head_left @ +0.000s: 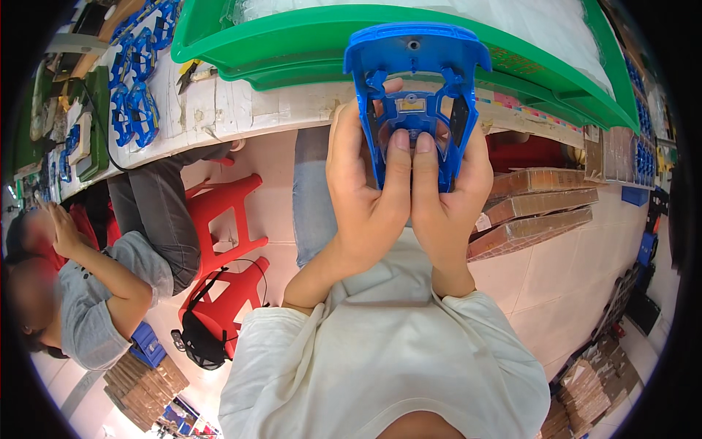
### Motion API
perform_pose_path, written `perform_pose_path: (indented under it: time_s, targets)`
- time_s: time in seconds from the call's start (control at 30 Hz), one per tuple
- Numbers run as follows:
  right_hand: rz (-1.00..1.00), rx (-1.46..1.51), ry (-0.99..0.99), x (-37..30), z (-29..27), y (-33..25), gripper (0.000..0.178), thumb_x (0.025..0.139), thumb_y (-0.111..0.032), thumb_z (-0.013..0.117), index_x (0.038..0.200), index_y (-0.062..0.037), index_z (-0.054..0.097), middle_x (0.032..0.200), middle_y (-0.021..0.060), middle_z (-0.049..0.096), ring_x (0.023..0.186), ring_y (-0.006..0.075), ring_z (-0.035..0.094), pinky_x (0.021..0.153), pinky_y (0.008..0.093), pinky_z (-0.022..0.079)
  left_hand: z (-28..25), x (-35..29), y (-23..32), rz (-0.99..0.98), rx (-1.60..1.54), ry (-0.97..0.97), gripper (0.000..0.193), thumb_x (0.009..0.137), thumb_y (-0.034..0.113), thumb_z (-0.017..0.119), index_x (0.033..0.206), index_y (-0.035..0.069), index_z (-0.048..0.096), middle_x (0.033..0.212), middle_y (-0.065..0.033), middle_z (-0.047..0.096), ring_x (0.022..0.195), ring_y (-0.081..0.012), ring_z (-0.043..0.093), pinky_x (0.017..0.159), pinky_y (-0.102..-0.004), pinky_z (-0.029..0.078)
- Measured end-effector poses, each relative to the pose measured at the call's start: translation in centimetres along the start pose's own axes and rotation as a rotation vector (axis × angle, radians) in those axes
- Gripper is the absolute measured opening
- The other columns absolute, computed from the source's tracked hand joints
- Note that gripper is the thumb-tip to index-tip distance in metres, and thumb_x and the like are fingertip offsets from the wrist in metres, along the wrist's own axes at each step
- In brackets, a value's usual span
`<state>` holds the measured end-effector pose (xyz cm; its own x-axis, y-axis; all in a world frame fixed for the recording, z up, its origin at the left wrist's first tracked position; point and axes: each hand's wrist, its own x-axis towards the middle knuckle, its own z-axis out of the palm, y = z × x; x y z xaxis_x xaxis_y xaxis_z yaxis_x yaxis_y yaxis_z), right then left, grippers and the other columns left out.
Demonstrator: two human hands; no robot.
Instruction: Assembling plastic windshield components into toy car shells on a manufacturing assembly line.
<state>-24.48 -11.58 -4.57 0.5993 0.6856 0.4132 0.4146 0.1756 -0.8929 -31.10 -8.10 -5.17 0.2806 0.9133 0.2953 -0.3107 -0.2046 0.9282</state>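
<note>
A blue plastic housing point(418, 60), hollow and with an open frame lower down, is held up before my chest in both hands. My left hand point(369, 197) grips its left side, and my right hand point(452, 201) grips its right side. The two thumbs lie side by side, pressed on the lower middle of the housing. Around and behind it my other fingers are mostly hidden. A see-through piece seems to sit in the opening by my thumbs; its edges are hard to make out.
Behind the housing, a green tray point(292, 45) with white plastic bags point(512, 22) stands on the worktable point(241, 110). More blue frames point(135, 113) lie at the table's left. Flat cartons point(541, 205) are stacked below right. Red stools point(227, 219) and a seated person point(110, 293) are at left.
</note>
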Motion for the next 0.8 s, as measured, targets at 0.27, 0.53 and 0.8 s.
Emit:
perform_pose_path:
  time_s: [0.27,0.53,0.8]
  targets:
    - [-0.046,-0.044,0.007,0.1,-0.2,0.6,0.010,0.078,-0.003,0.052,0.086,0.0012,0.049,0.071,0.0080,0.053,0.052,0.0123,0.050,0.047,0.0245,0.038,-0.2,-0.3,-0.6,0.037,0.107,-0.010,0.035,0.084,-0.002,0.046,0.117,-0.003,0.036,0.119,-0.0110,0.044,0.095,-0.0130,0.049,0.079,-0.0249,0.041]
    - [0.032,0.148,-0.060,0.2,0.0,0.5,0.019,0.077,0.000,0.051,0.097,0.0022,0.049,0.074,0.0080,0.055,0.058,0.0123,0.054,0.052,0.0222,0.042,0.0,0.0,-0.6,-0.029,-0.015,0.042,0.033,0.084,-0.002,0.046,0.116,-0.003,0.038,0.119,-0.0115,0.045,0.094,-0.0125,0.050,0.078,-0.0241,0.042]
    - [0.159,0.218,-0.084,0.0,-0.4,0.4,0.018,0.079,0.001,0.050,0.097,0.0022,0.048,0.076,0.0066,0.056,0.062,0.0072,0.055,0.051,0.0187,0.041,-0.1,0.6,0.3,-0.112,-0.034,-0.002,0.029,0.081,-0.002,0.046,0.110,-0.002,0.043,0.103,-0.0085,0.048,0.086,-0.0119,0.048,0.076,-0.0236,0.040]
